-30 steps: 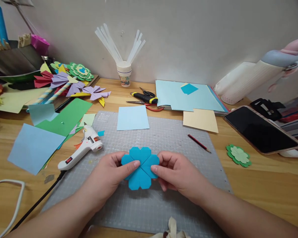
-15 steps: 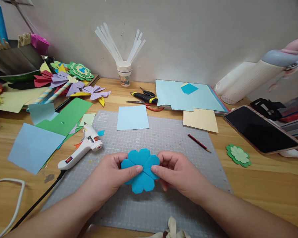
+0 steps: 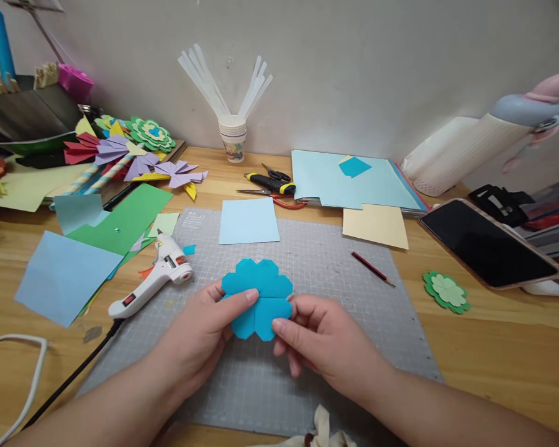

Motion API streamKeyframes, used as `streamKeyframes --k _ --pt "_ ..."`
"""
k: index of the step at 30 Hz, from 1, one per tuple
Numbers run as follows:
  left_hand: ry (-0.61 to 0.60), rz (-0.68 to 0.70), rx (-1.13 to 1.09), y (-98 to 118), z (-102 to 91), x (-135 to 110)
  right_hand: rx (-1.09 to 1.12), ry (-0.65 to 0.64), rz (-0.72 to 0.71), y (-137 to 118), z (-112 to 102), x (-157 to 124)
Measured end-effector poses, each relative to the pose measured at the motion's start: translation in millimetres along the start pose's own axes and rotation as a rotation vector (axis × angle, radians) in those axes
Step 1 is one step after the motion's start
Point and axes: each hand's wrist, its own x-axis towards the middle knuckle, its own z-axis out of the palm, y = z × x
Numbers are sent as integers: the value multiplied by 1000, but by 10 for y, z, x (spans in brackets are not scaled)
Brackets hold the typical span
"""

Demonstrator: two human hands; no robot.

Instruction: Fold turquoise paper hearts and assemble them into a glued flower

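A blue paper flower (image 3: 259, 282) with several notched petals is held up over the grey cutting mat (image 3: 307, 261). My left hand (image 3: 214, 316) grips its left side, the thumb lying across the petals near the centre and the fingers behind. At the lower right petal, my right hand (image 3: 321, 329) pinches the paper between thumb and fingers; its other fingers curl underneath. Beyond the flower a light blue paper square (image 3: 249, 220) lies on the mat. To the left rests a white hot glue gun (image 3: 156, 276), with a small blue scrap (image 3: 189, 249) by it.
Green paper (image 3: 125, 214) and a blue sheet (image 3: 68, 276) lie at left, near folded purple flowers (image 3: 181, 174). Scissors, a cutter (image 3: 270, 183) and a paper cup (image 3: 233, 139) stand behind. Rightward are a pencil (image 3: 372, 269), green paper flower (image 3: 447, 290) and phone (image 3: 489, 242).
The blue flower has turned in my hands and risen slightly away from me. My right thumb has shifted from near its middle down to the lower right petal.
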Motion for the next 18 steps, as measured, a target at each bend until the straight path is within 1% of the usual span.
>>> streamKeyframes --k 7,11,18 --pt "-12 15 27 -28 -21 -10 15 45 2 -54 -9 -21" --pt "-29 25 -6 -12 -4 -20 18 49 -1 -42 -12 -28" --pt "-20 -2 -47 -5 13 -6 38 62 12 -32 -9 -38"
